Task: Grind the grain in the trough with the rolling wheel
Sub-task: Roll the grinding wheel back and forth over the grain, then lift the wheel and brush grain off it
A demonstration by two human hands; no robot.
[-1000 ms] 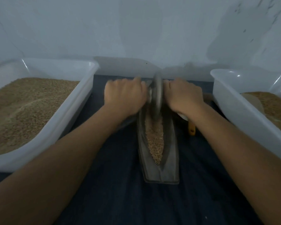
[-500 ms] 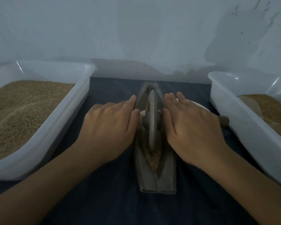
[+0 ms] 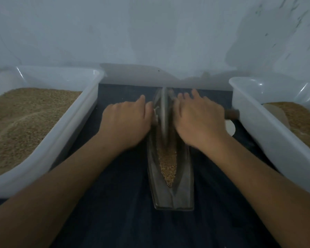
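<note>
two hands are working the rolling wheel [image 3: 163, 111]: left hand [image 3: 127, 122] and right hand [image 3: 199, 120] are pressing its axle with near-straight fingers. nearer than the hands, whole grain [image 3: 167, 163] is lying in the trough [image 3: 184, 176], so grinding is looking early. since half a second ago the wheel is rolling farther away.

upright grey rolling wheel [image 3: 164, 115] stands in the narrow boat-shaped trough [image 3: 172, 196], brown grain [image 3: 168, 163] nearside.
</note>
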